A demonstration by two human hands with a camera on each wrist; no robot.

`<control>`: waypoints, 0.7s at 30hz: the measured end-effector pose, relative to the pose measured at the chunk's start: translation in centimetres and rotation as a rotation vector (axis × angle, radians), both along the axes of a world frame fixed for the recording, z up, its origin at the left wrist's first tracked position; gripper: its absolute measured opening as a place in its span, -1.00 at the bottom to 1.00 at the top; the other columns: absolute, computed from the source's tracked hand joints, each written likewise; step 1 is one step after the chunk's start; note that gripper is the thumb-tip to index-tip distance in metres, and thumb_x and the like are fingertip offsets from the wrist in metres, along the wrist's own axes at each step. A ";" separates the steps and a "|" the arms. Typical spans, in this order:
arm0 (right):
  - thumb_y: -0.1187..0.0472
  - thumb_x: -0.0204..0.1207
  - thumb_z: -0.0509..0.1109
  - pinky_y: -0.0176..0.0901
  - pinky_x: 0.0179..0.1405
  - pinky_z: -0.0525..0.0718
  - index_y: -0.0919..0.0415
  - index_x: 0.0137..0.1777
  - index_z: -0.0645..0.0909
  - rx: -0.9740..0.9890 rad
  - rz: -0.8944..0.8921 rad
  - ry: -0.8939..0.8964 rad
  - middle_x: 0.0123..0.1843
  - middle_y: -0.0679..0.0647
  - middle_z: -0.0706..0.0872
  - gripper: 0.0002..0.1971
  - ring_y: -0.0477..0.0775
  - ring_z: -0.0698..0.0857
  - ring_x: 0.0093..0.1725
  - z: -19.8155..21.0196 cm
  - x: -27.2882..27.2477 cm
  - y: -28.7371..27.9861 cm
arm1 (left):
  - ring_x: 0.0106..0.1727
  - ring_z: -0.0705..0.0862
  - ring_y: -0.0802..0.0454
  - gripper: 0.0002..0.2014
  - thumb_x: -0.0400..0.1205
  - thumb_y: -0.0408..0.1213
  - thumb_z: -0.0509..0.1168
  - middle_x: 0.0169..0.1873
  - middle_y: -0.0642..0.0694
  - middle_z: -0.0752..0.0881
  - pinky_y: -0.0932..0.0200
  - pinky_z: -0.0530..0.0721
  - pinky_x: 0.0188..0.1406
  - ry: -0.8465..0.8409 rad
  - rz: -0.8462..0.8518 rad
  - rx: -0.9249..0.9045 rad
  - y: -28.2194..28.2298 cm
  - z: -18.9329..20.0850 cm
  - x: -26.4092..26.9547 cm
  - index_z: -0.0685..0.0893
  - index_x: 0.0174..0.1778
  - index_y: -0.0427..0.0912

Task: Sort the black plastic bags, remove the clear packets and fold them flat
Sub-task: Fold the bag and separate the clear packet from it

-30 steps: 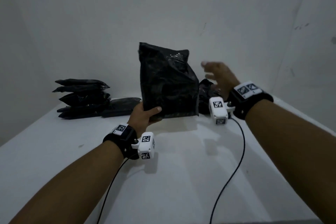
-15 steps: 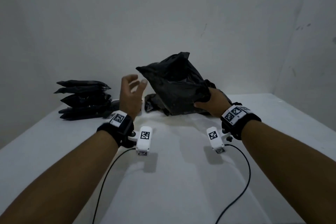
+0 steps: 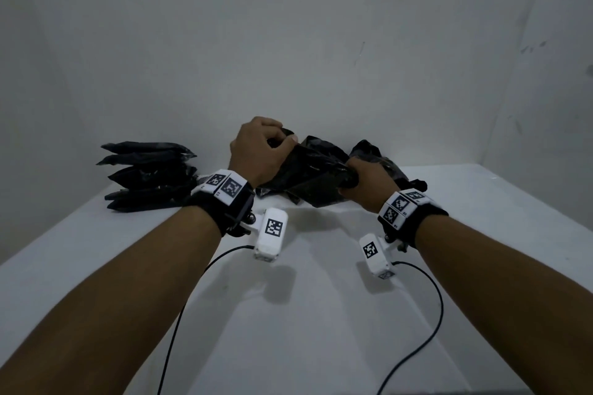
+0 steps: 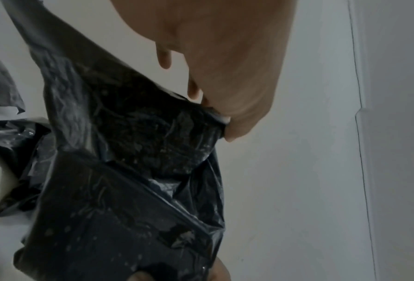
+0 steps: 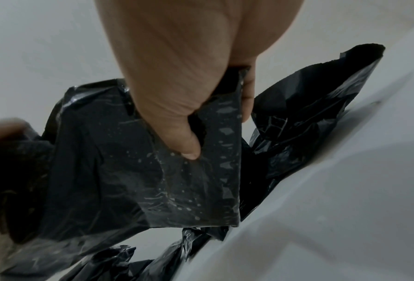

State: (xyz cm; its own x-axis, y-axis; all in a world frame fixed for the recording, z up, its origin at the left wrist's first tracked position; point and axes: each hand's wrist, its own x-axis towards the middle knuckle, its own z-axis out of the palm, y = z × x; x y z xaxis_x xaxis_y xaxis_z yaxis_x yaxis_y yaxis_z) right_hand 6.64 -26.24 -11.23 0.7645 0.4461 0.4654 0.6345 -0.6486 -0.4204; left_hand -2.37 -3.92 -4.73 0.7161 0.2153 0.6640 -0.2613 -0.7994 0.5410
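— Both grips are clenched on one black bag (image 3: 316,175): the left hand (image 3: 256,151) has its fingers curled round the bag's upper far corner, and the right hand (image 3: 365,184) pinches the nearer, lower edge, thumb (image 5: 189,144) pressed on the front of the plastic.

— Where does the bag sit?

— Between the two hands, lifted off the white counter (image 3: 321,314) near its back edge, just in front of the wall (image 3: 321,42). Its long axis runs from the left hand down to the right hand, so the high end points away and to the left of the right hand. The film is creased and loose in the middle.

— What lies round it?

— Under and behind the bag, crumpled black bags (image 3: 382,157) lie on the counter, one spreading past the right hand toward the wall. Well to the left of the held bag stands a stack of folded bags (image 3: 147,176), its pointed ends facing outward, left.

— Room to move?

— Nearer than the bag, the counter shows only the two forearms and the cables (image 3: 426,324) of the wrist cameras. To the right of the bag the counter's far corner meets the wall. Whether a clear packet is inside, I cannot tell.
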 end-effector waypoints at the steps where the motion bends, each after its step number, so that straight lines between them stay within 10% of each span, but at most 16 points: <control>1: 0.28 0.43 0.53 -0.27 -0.39 0.38 0.00 -0.28 0.41 0.004 -0.001 0.012 -0.38 -0.14 0.53 -0.68 0.00 0.56 -0.34 -0.1 0.2 -0.1 | 0.19 0.67 0.11 -0.79 0.49 0.18 0.36 0.09 0.13 0.72 -0.10 0.58 0.34 -0.021 -0.009 -0.018 0.0 -0.2 0.1 0.65 -0.43 0.24; 8: 0.22 0.43 0.59 -0.38 -0.40 0.35 -0.04 -0.31 0.35 0.071 -0.050 0.103 -0.36 -0.12 0.53 -0.60 -0.20 0.50 -0.35 -1.6 0.4 -0.9 | 0.08 0.61 0.24 -0.82 0.66 -0.18 0.43 0.09 0.02 0.67 0.57 0.42 0.04 -0.223 -0.032 -0.186 0.5 0.7 1.1 0.72 -0.25 -0.11; 15: 0.18 0.39 0.62 -0.14 -0.15 0.53 0.25 -0.06 0.62 0.130 -0.032 0.164 -0.18 0.09 0.71 -0.74 0.11 0.65 -0.17 -2.2 1.0 -0.9 | 0.04 0.65 0.34 -0.91 0.63 -0.15 0.44 -0.03 0.06 0.71 0.49 0.48 0.10 -0.336 -0.229 -0.089 -1.1 1.9 0.1 0.69 -0.09 -0.06; 21: 0.20 0.41 0.65 -0.25 -0.24 0.70 0.27 0.11 0.71 0.418 0.044 0.404 -0.01 0.12 0.79 -0.68 0.10 0.76 -0.04 -1.8 0.7 -2.0 | 0.35 0.60 0.10 -0.35 0.39 0.29 0.39 0.29 -0.03 0.62 0.20 0.53 0.29 -0.218 -0.187 -0.550 1.2 1.3 0.1 0.50 0.31 0.01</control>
